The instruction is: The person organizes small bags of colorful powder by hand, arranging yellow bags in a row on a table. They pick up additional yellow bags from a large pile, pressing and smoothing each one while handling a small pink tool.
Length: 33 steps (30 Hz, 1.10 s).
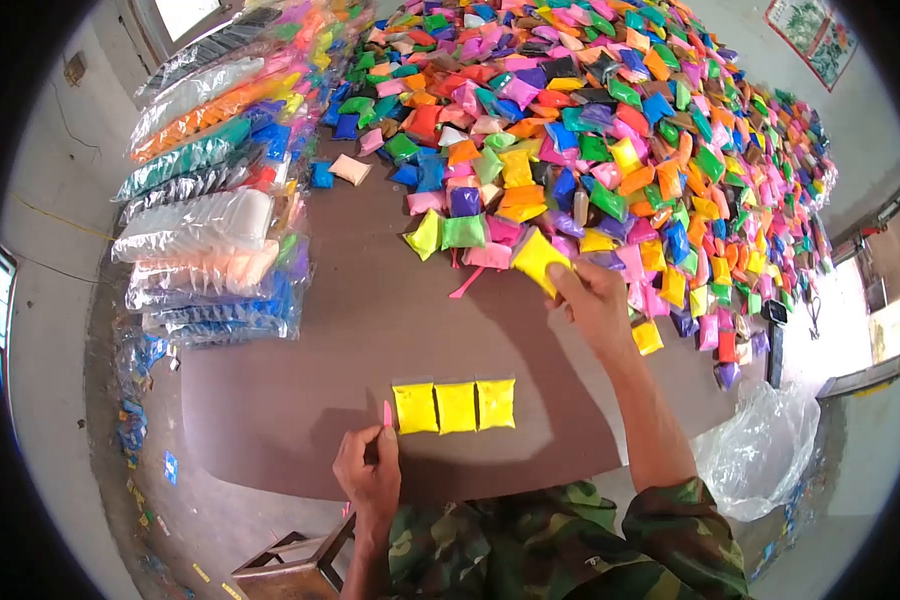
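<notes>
Camouflage clothing (520, 550) on you lies closest. Your right arm reaches forward; the right hand (590, 298) pinches a tilted yellow packet (538, 256) between thumb and fingers, at the near edge of the multicoloured pile (590, 120). Your left hand (367, 462), low over the table (260, 400), grips a thin pink strip (388, 412) just left of three flat yellow packets (457, 408). Any writing on the wall poster (815, 42): too small to read.

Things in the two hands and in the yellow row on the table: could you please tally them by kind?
Yellow packets: 4 (3 in the row, 1 in the right hand)
Pink stick: 1 (in the left hand)
Total: 5
</notes>
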Tool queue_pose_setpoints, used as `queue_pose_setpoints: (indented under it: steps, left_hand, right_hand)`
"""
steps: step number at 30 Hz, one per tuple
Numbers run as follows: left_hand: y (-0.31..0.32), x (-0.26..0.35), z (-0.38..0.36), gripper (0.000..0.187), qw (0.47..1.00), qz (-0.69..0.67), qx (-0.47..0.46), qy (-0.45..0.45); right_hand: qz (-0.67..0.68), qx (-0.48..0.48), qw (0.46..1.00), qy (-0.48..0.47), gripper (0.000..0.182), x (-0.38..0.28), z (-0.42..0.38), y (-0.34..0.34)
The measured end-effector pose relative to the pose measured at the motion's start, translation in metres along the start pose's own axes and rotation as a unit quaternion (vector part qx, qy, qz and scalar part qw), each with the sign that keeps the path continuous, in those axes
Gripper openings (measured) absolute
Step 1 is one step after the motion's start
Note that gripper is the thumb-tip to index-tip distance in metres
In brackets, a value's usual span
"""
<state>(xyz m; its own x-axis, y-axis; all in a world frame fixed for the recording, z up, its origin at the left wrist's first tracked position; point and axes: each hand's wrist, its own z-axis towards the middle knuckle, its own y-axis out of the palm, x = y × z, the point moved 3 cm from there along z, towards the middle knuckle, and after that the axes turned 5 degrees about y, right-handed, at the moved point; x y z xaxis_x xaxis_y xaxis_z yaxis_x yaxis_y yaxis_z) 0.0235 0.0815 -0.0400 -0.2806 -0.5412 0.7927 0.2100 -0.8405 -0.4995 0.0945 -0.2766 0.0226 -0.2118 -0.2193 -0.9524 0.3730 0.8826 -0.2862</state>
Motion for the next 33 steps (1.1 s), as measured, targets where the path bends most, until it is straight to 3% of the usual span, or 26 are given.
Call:
queue_pose_setpoints:
  steps: [2,6,10,16,19,21,22,25,28,33]
  left_hand:
    - [0.000,-0.003,-0.005,0.009,1.000,-0.010,0.005,-0.016]
    - [0.001,0.004,-0.002,0.008,1.000,0.008,0.007,0.012]
    - [-0.008,0.009,0.002,0.008,0.990,0.128,-0.017,0.047]
    - [-0.025,0.011,0.001,0.017,0.978,0.172,-0.026,0.113]
    - [-0.022,0.050,-0.009,0.026,0.995,0.070,-0.076,0.009]
    - [0.000,0.056,-0.024,0.028,0.985,-0.079,-0.156,-0.011]
    - [0.011,0.060,-0.030,0.029,0.969,-0.152,-0.193,-0.020]
    - [0.040,0.089,-0.044,0.026,0.875,-0.370,-0.249,-0.189]
    - [0.045,0.087,-0.050,0.024,0.876,-0.352,-0.275,-0.182]
    - [0.042,0.088,-0.052,0.020,0.937,-0.217,-0.267,-0.063]
  right_hand:
    - [0.113,-0.029,0.993,0.017,0.025,0.004,-0.032,0.005]
    - [0.192,-0.049,0.979,0.040,0.022,0.025,-0.083,0.007]
    - [0.242,-0.051,0.968,0.045,0.020,0.043,-0.124,0.007]
    - [0.295,-0.061,0.950,0.076,0.027,0.054,-0.174,0.010]
    - [0.291,-0.118,0.946,0.079,0.032,0.066,-0.196,0.014]
    - [0.291,-0.166,0.941,0.052,0.032,0.064,-0.205,0.019]
    - [0.324,-0.186,0.926,0.062,0.033,0.064,-0.209,0.023]
    - [0.316,-0.205,0.925,0.056,0.032,0.067,-0.216,0.029]
    - [0.275,-0.192,0.941,0.035,0.032,0.076,-0.217,0.026]
    - [0.192,-0.204,0.959,0.030,0.027,0.071,-0.214,0.023]
